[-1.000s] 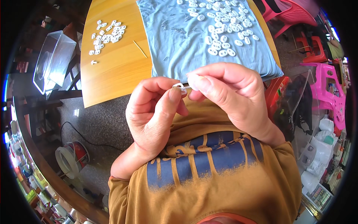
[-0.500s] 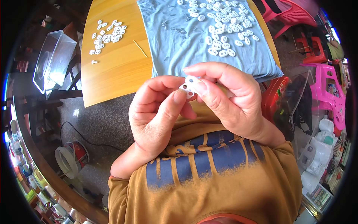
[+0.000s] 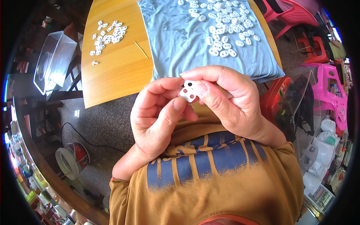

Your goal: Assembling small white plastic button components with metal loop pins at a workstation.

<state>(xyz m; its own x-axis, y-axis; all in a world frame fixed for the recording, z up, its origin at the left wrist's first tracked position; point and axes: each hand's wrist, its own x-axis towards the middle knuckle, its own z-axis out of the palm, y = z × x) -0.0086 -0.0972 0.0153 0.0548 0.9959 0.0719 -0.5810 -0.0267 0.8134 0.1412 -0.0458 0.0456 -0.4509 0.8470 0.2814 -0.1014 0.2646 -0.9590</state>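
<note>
My left hand (image 3: pixel 155 114) and my right hand (image 3: pixel 234 97) meet in front of my chest, both closed in a pinch. Between the left thumb and fingers is a small white plastic piece with two round holes (image 3: pixel 187 93). Another white part with a hole (image 3: pixel 190 82) shows at the right thumb tip, against the first one; whether the two are joined I cannot tell. The right thumb covers much of it. On the blue cloth (image 3: pixel 165 67) beyond lie many white oval pieces with holes (image 3: pixel 225 39). Small clear slivers (image 3: pixel 179 30) are scattered left of them.
Smaller white pieces (image 3: pixel 108 37) lie grouped on the wooden table (image 3: pixel 112 80), with a thin yellow stick (image 3: pixel 141 49) beside the cloth. A clear plastic box (image 3: pixel 54 62) stands at the left. Below are a white bucket (image 3: pixel 67 163) and a black cable; pink chairs (image 3: pixel 332 93) stand at the right.
The white pieces have shifted slightly down and turned a little in my fingers. Both hands have moved only slightly, still pinching.
</note>
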